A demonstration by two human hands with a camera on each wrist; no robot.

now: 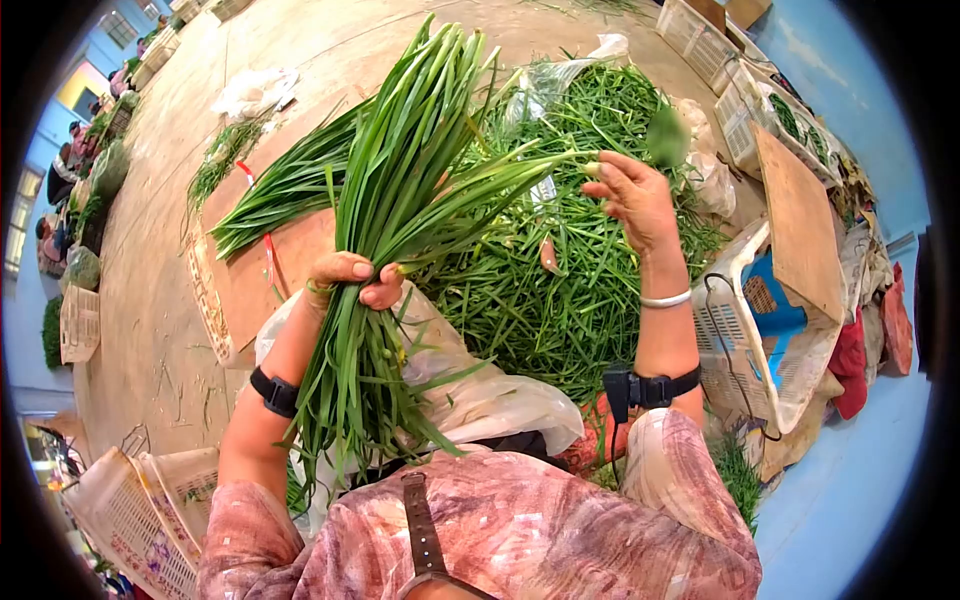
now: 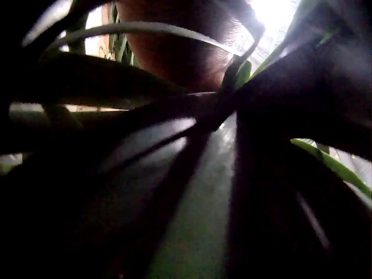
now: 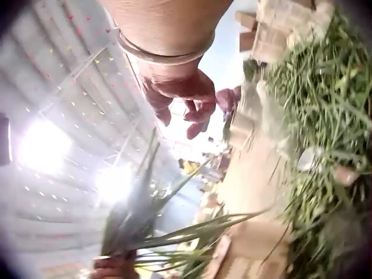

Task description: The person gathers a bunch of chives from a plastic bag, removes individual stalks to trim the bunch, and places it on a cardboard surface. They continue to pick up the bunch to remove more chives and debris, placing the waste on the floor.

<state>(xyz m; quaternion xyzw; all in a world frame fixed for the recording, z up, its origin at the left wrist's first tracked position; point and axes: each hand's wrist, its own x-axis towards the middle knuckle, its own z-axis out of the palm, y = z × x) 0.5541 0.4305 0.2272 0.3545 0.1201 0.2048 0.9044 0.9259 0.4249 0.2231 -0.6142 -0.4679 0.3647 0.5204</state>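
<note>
My left hand (image 1: 355, 280) grips a thick bunch of garlic chives (image 1: 410, 150) near its leafy end, with the pale stem ends pointing up and away. Leaf tips hang below the fist over the forearm. Some stems fan out to the right, toward my raised right hand (image 1: 635, 200). Its fingertips are right by those stem ends in the head view. In the right wrist view the right hand's fingers (image 3: 200, 116) are loosely bent, with no stem between them. Dark, close leaves (image 2: 197, 203) fill most of the left wrist view and hide the left fingers.
A large heap of loose chives (image 1: 560, 290) lies in front. On a board (image 1: 310, 245) at left rests another bundle (image 1: 300, 180) beside red ties. White plastic crates (image 1: 745, 330) stand at right, one with a leaning wooden board (image 1: 800, 225). Clear plastic sheeting (image 1: 470, 380) covers the lap.
</note>
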